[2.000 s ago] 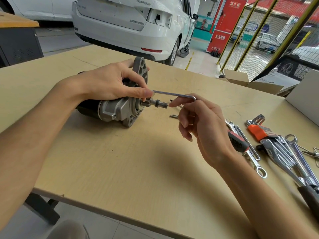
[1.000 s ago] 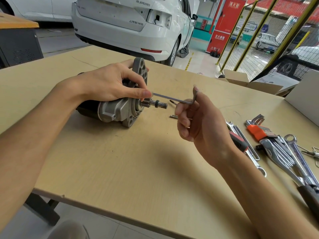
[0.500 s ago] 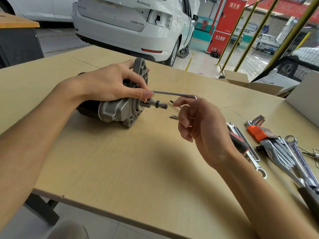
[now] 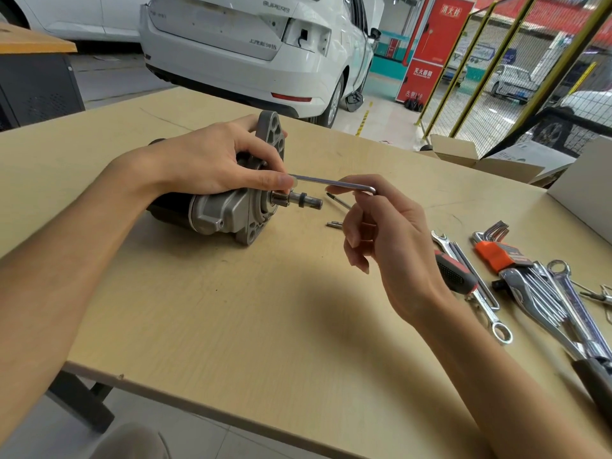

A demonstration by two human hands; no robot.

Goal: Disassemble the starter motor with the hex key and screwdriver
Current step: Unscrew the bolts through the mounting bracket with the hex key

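Observation:
The starter motor (image 4: 228, 212) lies on its side on the wooden table (image 4: 231, 326), its grey flange and pinion shaft facing right. My left hand (image 4: 212, 160) grips the housing from above, thumb pressing the tip of the hex key against the flange. The silver hex key (image 4: 334, 184) runs level from the flange to the right. My right hand (image 4: 387, 233) pinches its bent end between thumb and forefinger, other fingers loosely curled. A loose screw (image 4: 333, 224) lies on the table below the key. The red-and-black screwdriver (image 4: 455, 271) lies right of my right wrist.
Spanners (image 4: 477, 283), an orange-holdered hex key set (image 4: 495, 250) and a ratchet (image 4: 556, 313) lie at the table's right. Cardboard boxes (image 4: 480, 157) stand at the back right. A white car (image 4: 258, 44) is parked behind the table. A yellow fence (image 4: 496, 61) stands beyond.
My right hand has turned the hex key: its short arm stood upright a second ago and now lies down toward me again. The left hand and motor have stayed put.

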